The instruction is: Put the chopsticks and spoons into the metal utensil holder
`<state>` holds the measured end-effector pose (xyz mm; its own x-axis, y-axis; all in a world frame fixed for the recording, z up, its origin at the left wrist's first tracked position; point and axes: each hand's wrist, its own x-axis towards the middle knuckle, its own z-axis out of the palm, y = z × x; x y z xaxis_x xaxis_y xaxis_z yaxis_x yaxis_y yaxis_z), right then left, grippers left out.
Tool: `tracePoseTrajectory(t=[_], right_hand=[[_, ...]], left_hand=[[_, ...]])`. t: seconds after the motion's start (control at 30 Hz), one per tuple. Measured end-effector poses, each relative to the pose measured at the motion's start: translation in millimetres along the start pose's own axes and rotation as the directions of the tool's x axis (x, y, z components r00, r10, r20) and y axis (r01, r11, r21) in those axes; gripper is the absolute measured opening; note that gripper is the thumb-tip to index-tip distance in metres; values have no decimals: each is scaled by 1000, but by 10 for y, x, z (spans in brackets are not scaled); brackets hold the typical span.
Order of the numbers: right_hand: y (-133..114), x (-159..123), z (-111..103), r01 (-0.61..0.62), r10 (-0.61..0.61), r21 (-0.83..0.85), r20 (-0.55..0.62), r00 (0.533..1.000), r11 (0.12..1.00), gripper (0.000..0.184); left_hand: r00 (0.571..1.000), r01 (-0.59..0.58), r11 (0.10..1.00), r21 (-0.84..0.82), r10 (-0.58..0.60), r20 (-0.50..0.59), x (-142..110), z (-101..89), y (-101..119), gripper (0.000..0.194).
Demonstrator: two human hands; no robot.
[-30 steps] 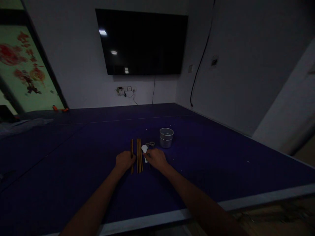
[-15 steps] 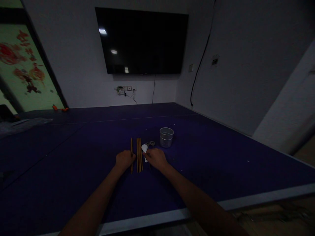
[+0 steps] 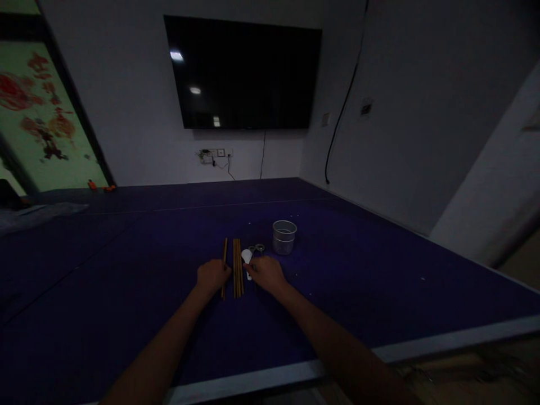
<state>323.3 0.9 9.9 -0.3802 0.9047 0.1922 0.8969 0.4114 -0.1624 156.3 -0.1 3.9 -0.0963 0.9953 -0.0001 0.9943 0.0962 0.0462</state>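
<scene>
My left hand (image 3: 212, 275) is closed around one or two brown chopsticks (image 3: 225, 247), which stick out beyond the fingers at both ends. Just to their right, several more chopsticks (image 3: 238, 270) lie side by side on the purple surface. With my right hand (image 3: 269, 274) I pinch a small white spoon (image 3: 247, 255) by its handle, the bowl pointing away from me. Scissors (image 3: 260, 247) lie right behind that hand, their handle loops showing and the rest partly hidden. A silver metal cup (image 3: 284, 243) stands upright beyond my right hand.
The purple tabletop (image 3: 169, 253) has a pale front edge (image 3: 248, 379) and reaches back to the wall. Clear plastic (image 3: 40, 216) lies at the far left, and small orange objects (image 3: 101, 187) sit by the door. A black cable (image 3: 340, 124) hangs at right; a television (image 3: 248, 73) is wall-mounted.
The chopsticks in my left hand have tilted slightly, their near end swinging left. My right hand stays on the white spoon, and the other things keep their places.
</scene>
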Motion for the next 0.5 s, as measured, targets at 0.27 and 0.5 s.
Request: tracePoseTrajectory(t=[0.27, 0.5], right_hand=[[5, -6, -1, 3, -3, 3, 2, 1000, 1000, 39], [7, 4, 12, 4, -4, -1, 2, 1000, 1000, 40]], left_hand=[[1000, -3, 1000, 9, 3, -10, 8, 24, -13, 40], [1000, -4, 1000, 13, 5, -23, 2, 27, -17, 40]])
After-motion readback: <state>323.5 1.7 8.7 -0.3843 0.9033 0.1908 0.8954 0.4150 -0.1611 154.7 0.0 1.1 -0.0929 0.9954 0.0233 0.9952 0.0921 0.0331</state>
